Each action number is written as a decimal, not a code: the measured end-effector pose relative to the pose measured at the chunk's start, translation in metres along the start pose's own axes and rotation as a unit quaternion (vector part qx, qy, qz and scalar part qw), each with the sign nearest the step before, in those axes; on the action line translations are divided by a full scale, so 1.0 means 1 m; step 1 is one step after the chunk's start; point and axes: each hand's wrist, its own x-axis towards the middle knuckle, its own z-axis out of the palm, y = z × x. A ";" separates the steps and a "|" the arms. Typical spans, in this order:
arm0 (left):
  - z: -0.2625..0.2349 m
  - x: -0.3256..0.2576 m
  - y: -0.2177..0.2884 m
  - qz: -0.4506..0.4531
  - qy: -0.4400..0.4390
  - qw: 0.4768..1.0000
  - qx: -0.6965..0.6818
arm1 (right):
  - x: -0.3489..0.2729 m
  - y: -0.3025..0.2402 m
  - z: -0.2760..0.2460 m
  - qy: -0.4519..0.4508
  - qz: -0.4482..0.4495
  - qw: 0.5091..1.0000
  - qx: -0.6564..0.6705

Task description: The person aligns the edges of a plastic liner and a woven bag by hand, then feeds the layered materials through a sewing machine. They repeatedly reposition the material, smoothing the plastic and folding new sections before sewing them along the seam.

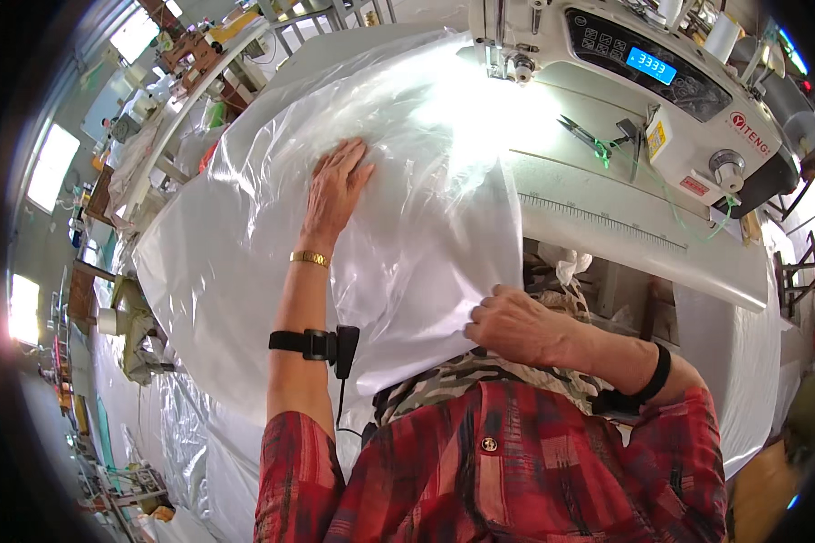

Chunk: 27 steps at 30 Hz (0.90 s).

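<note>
A large sheet of shiny, translucent white plastic [272, 226] spreads over the sewing table and hangs down over my lap. My left hand [338, 181] lies flat on it, fingers stretched out and pointing away from me. Near the sheet's right edge, my right hand [521, 328] is closed in a fist around the plastic, pulling it into folds. The sewing machine [661, 81] stands beyond, at the upper right. Its bright lamp washes out the spot under the needle, so I cannot make out the stitching area there.
Thread snips [581, 136] with green thread lie on the machine bed, right of the needle. A ruler scale [602, 220] runs along the table's near edge. More plastic sheeting [729, 353] hangs at the right. A cluttered shelf [186, 100] stands at the far left.
</note>
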 end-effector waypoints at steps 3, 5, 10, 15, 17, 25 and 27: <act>0.000 -0.001 -0.001 -0.009 0.002 1.000 -0.004 | -0.024 0.001 0.016 -0.102 0.040 0.994 -0.021; -0.001 0.000 0.001 -0.018 0.003 1.000 -0.005 | -0.030 -0.003 0.015 -0.143 0.061 0.984 0.092; -0.013 -0.007 0.025 -0.055 0.003 0.997 -0.061 | -0.024 0.003 -0.011 0.009 0.114 0.738 0.665; -0.027 -0.053 0.081 0.025 0.120 0.990 -0.065 | 0.029 0.022 0.029 0.086 0.266 0.662 0.695; -0.030 -0.078 0.101 -0.042 0.109 0.984 -0.134 | 0.050 0.023 0.055 0.075 0.306 0.622 0.717; -0.058 -0.125 0.127 -0.155 0.022 0.955 -0.251 | 0.096 -0.007 0.077 0.061 0.332 0.621 0.707; -0.073 -0.134 0.130 -0.143 0.012 0.955 -0.260 | 0.072 -0.025 0.063 0.085 0.264 0.632 0.724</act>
